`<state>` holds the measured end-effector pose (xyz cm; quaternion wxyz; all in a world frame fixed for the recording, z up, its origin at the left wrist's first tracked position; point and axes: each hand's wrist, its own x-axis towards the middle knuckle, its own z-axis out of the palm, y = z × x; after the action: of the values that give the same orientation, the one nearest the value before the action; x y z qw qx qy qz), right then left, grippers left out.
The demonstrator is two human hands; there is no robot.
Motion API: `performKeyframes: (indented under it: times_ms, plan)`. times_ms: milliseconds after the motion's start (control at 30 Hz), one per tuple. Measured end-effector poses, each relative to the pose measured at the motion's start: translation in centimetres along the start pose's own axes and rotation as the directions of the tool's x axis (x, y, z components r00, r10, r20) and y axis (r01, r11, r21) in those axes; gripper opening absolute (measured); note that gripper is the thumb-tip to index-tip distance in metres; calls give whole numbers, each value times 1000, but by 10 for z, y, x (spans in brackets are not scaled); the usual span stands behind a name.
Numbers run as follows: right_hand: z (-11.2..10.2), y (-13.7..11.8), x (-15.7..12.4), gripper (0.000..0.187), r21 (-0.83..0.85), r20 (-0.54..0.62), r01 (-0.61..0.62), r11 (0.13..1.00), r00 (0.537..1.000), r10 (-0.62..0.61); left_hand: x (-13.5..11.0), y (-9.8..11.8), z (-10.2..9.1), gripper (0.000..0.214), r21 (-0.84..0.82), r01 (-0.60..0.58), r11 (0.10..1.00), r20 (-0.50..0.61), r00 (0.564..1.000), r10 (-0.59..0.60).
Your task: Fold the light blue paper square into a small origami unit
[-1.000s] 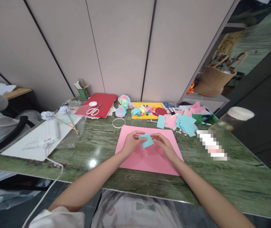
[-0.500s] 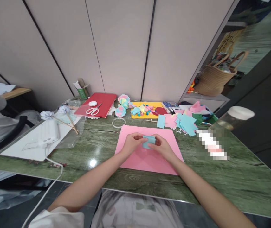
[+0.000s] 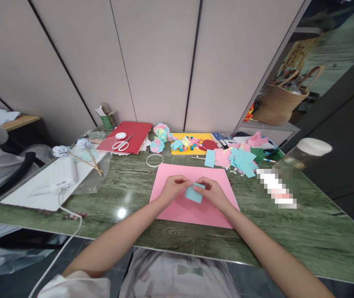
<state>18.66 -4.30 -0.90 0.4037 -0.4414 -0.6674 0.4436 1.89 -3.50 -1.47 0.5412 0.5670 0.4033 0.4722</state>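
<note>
Both my hands meet over a large pink sheet lying on the green marble table. My left hand and my right hand pinch the upper edge of a small light-blue paper square, which hangs folded between the fingertips just above the pink sheet. Fingers of both hands are closed on it.
Behind lie a tape ring, a pile of blue and pink paper squares, a yellow sheet with beads, a red folder with white scissors, paper flowers on sticks and a white power bank. A jar stands at right.
The blue square lay flat between my fingertips; my right hand came in toward the left, folded it over, and the piece now hangs lower, held by its top edge.
</note>
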Motion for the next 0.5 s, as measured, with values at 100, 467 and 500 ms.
performKeyframes:
  times_ms: [100,467,500]
  plan:
    - [1,1,-1,18,2,28,-19,1000,999,19,0,-1,-1,19,-14,23,1000,30,999,-22]
    - [1,-2,-2,21,88,171,-96,991,982,80,1,-8,-1,22,25,68,997,86,994,-70]
    - [1,-1,-2,22,90,164,-101,991,983,86,1,-8,-1,23,25,72,997,88,993,-74]
